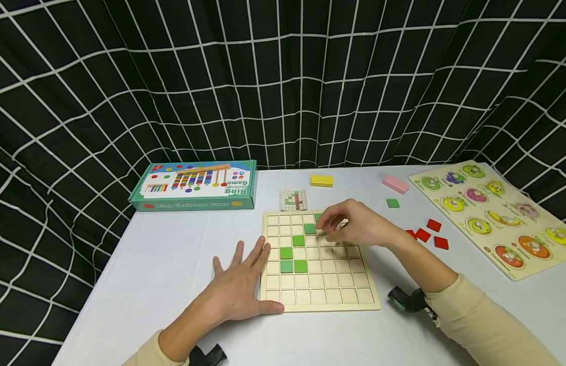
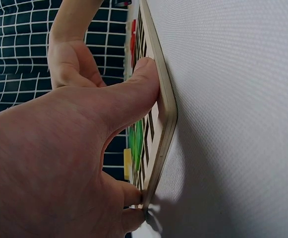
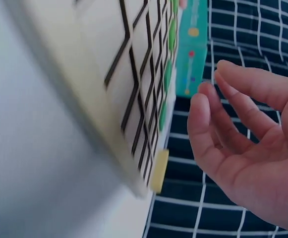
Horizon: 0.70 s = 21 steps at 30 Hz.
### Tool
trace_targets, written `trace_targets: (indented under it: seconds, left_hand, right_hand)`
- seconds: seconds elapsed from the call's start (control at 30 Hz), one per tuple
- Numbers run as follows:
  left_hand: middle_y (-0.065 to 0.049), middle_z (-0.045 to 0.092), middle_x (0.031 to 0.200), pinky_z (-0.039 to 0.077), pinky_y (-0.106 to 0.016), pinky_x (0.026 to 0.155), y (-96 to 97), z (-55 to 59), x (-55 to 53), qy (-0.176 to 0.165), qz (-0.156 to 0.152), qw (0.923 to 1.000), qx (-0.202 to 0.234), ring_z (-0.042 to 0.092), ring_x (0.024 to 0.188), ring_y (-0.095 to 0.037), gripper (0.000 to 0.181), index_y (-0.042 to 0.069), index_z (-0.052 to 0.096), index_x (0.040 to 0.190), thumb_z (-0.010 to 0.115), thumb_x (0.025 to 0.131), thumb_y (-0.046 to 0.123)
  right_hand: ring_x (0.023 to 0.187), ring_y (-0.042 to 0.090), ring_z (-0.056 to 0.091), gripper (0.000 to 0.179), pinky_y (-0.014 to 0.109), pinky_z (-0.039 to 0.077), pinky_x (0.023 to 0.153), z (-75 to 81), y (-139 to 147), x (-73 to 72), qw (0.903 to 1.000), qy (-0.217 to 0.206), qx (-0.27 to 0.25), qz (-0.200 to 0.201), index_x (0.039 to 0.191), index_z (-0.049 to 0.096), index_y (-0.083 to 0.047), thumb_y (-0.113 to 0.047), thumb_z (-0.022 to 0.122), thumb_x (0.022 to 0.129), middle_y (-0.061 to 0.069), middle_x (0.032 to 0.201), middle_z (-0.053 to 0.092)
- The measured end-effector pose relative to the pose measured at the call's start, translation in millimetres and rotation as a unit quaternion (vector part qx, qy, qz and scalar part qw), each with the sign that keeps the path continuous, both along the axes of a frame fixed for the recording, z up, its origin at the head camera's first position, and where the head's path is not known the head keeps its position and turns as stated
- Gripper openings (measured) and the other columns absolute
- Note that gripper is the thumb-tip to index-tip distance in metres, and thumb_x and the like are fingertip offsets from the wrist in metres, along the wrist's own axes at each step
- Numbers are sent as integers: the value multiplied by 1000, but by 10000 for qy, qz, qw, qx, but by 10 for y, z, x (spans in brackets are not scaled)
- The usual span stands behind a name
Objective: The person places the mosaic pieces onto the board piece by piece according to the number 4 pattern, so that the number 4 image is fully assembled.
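Observation:
A square wooden grid board lies on the table with several green tiles in its cells, stepping diagonally toward the far edge. My left hand rests with spread fingers at the board's left side, the thumb over its near corner; the left wrist view shows this thumb pressing on the board's rim. Above the far right part of the board hovers my right hand, fingers loosely bent, partly covering the farthest green tile. In the right wrist view nothing shows between its fingers.
Beyond the board lie a small pattern card and a yellow block. To the right are a pink block, a loose green tile, several red tiles and a fruit puzzle board. A Ring Challenge Game box stands back left.

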<state>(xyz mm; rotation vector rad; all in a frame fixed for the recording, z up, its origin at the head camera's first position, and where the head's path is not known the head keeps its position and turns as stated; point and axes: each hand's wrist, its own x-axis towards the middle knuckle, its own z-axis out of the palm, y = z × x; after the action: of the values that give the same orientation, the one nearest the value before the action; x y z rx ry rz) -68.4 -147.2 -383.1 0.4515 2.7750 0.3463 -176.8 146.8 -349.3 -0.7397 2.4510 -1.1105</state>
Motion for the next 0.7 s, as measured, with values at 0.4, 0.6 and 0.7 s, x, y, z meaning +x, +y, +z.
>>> trace_targets:
  seconds: [0.4, 0.6, 0.7]
  left_hand:
    - [2, 7, 177, 17, -92, 102, -10, -10, -9, -38, 2, 10000, -33, 11, 159, -49, 125, 16, 18, 169, 74, 76, 79]
    - [2, 7, 177, 18, -92, 101, -2, -12, -5, -20, -10, 10000, -30, 12, 159, -50, 125, 16, 19, 168, 74, 76, 80]
    - [2, 7, 177, 18, -92, 101, -1, -15, -6, -6, -15, 10000, -25, 12, 159, -49, 125, 16, 19, 168, 74, 75, 80]
  right_hand:
    - [98, 23, 67, 22, 36, 50, 85, 50, 398, -165, 9965, 220, 343, -725, 111, 78, -8, -5, 77, 89, 10, 110, 76]
    - [101, 24, 65, 24, 37, 49, 90, 33, 583, -270, 9932, 370, 538, -966, 115, 78, -8, -7, 78, 90, 9, 115, 76]
    - [103, 25, 65, 25, 33, 51, 88, 32, 677, -328, 9917, 334, 570, -1107, 115, 78, -8, -8, 79, 91, 10, 117, 75]
